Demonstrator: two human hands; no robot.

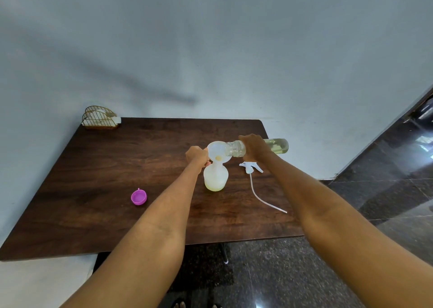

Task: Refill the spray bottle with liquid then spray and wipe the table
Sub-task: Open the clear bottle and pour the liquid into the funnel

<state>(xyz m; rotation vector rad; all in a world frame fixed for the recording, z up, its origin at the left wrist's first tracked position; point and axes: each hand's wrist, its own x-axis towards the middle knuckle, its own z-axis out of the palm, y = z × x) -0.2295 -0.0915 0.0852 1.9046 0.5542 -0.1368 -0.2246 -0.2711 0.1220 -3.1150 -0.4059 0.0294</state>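
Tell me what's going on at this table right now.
A person is refilling a spray bottle. The left hand steadies a funnel set in its neck, while the right hand tips a clear bottle of yellowish liquid into it. A little liquid sits in the bottom. The spray head and a pink cap lie on the table.

Dark wooden table [93, 179] against pale wall [210, 50], glossy dark floor [386, 202].
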